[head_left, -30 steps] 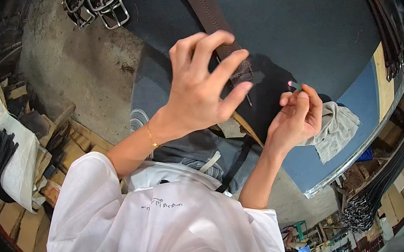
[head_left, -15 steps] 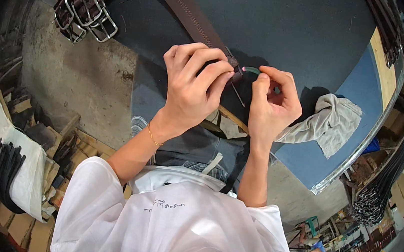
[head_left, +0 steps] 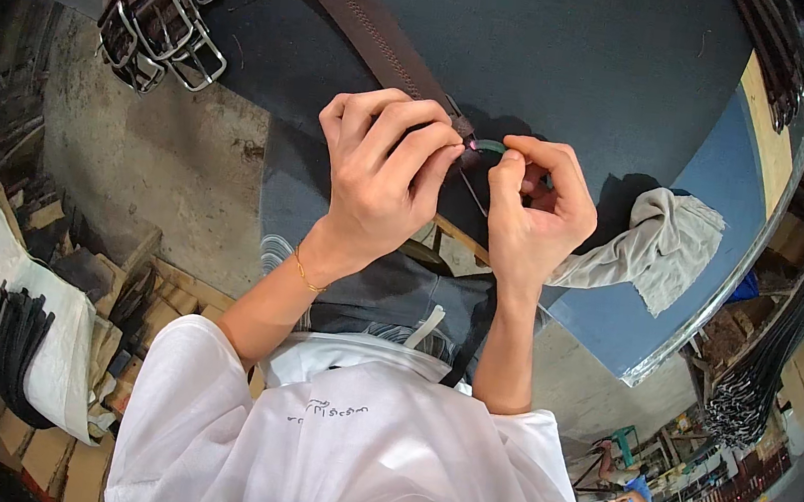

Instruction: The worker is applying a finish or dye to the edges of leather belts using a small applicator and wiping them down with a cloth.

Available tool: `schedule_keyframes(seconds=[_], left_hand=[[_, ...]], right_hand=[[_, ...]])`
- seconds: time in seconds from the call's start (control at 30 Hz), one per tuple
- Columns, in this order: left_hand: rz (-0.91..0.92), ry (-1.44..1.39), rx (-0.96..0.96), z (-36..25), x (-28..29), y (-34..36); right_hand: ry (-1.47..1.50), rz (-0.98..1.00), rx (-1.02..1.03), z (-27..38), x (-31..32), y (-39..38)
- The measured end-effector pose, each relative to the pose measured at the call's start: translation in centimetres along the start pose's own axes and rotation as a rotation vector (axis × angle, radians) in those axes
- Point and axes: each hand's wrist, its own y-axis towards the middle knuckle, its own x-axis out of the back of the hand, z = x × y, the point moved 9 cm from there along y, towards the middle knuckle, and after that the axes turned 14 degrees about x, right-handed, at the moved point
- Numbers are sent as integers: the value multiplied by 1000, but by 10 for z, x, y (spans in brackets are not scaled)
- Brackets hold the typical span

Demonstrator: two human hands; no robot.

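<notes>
A brown leather belt [head_left: 369,26] with a stitched line runs from the far edge down to my left hand [head_left: 382,168]. The fingertips of that hand are closed on the belt's near end, by a thin metal buckle frame [head_left: 474,197] that is partly hidden behind the fingers. Between thumb and forefinger, my right hand [head_left: 543,208] pinches a thin, curved, dark greenish strip [head_left: 491,146]. The strip's pinkish tip is at the belt end, beside my left fingertips; whether it goes through anything there I cannot tell.
Several buckled belts [head_left: 164,21] hang over the table's left edge. A crumpled grey cloth [head_left: 669,239] lies right of my right hand on the dark table mat [head_left: 587,53]. More belts [head_left: 772,56] lie at the far right. Black strips [head_left: 13,354] rest on white sheeting at lower left.
My right hand has shifted slightly left, bringing the strip's tip up to the belt end. My left hand keeps its hold; the belt and buckle frame have shifted only slightly.
</notes>
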Motion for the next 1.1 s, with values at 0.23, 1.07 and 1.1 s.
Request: schedule_keyframes(seconds=[0.23,1.07,1.1], left_hand=[[3,-11,-12,0,0,0],[438,-239,-496,-158,-95,-25],[279,-240,-445,-141,-58,-12]], right_hand=[[-5,5,45,4,0,0],[749,-792,-40,-26,273,-75],[752,-806,-38,-29,276,-78]])
